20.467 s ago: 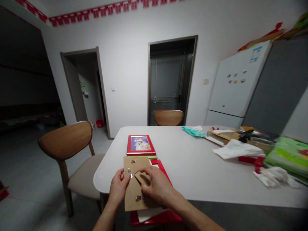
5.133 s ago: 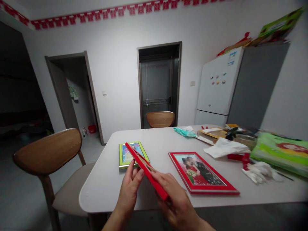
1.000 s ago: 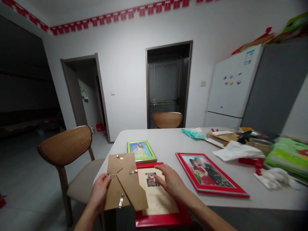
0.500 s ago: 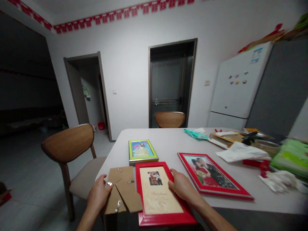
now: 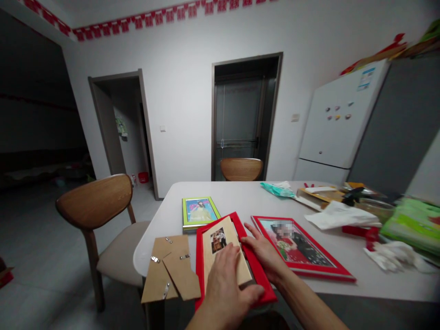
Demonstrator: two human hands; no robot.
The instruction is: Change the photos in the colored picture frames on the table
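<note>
A red picture frame (image 5: 256, 270) is tilted over the table's near edge. My right hand (image 5: 266, 254) grips its right side, the index finger sticking out. My left hand (image 5: 223, 286) lies across the cream photo insert (image 5: 209, 268), fingers stretched over the lower part of its small picture and thumb near the frame's lower right corner. The insert sits askew in the frame, with a dark gap along its right side. Left of it, the brown backing board (image 5: 158, 279) with metal clips and a slanted stand flap overhangs the table edge.
A lime-green framed photo (image 5: 201, 211) lies behind the red frame. To the right is a larger red-framed couple photo (image 5: 299, 247). White tissue (image 5: 343, 215), crumpled white gloves (image 5: 398, 256) and a green package (image 5: 412, 224) crowd the table's right side. A wooden chair (image 5: 99, 206) stands left.
My left hand has left the backing board and moved right onto the photo insert. The red frame has turned and tilted, and the insert now sits askew in it. My right hand keeps its grip.
</note>
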